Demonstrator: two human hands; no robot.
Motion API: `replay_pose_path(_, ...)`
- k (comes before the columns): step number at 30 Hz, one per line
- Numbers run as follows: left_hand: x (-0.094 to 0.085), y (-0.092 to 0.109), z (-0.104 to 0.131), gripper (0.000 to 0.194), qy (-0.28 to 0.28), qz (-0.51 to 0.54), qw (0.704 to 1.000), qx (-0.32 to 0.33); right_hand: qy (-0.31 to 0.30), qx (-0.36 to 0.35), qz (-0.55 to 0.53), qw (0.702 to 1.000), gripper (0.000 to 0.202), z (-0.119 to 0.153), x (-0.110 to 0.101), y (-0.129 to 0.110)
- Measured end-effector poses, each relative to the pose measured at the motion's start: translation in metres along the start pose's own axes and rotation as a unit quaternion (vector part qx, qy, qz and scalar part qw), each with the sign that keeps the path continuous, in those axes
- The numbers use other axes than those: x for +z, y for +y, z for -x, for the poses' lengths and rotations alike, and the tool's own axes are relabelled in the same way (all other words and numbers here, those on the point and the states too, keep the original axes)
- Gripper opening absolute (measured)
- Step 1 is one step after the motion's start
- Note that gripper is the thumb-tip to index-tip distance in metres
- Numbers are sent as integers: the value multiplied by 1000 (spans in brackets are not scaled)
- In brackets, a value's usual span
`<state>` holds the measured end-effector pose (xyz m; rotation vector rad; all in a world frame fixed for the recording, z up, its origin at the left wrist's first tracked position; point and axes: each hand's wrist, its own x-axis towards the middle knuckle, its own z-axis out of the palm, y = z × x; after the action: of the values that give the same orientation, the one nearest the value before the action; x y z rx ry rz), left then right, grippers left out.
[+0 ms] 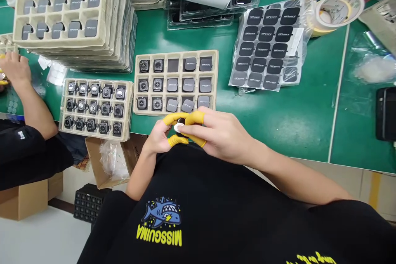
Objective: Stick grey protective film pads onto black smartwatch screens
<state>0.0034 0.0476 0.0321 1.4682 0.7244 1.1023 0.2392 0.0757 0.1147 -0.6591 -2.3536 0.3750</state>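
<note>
Close to my chest, at the table's front edge, I hold a small dark smartwatch [181,121] with a white round patch on its face toward me. My left hand [158,137] is closed round it from the left, thumb and index finger in yellow finger cots. From the other side my right hand [224,134] grips it, a bare finger on the white patch. Fingers cover most of the watch. Just beyond lies a beige tray [216,66] with watch bodies in the left columns and grey HiFuture-marked squares at right; its top middle cell shows only a dark bottom.
A second tray [129,115] of watches lies at left, before a tall stack of trays [105,35]. Sheets of black HiFuture stickers [261,49] and tape rolls [340,8] are at right. A co-worker's arm [34,103] reaches in at far left. Below stands an open carton [95,165].
</note>
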Motion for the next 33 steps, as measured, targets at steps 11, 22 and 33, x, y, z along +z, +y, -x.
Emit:
replay_pose_path(11,-5,14,5,73,29,30,999,-22,-29,30,-47,998,24,11,-44,4)
replay_pose_path(22,-3,1,-1,74,-23,-25,999,18,3,-36,-13,999,21,-1,-3,-2)
replay_pose_path(33,-4,8,4,75,21,29,999,-16,-55,-26,-16,998,28,5,-44,5)
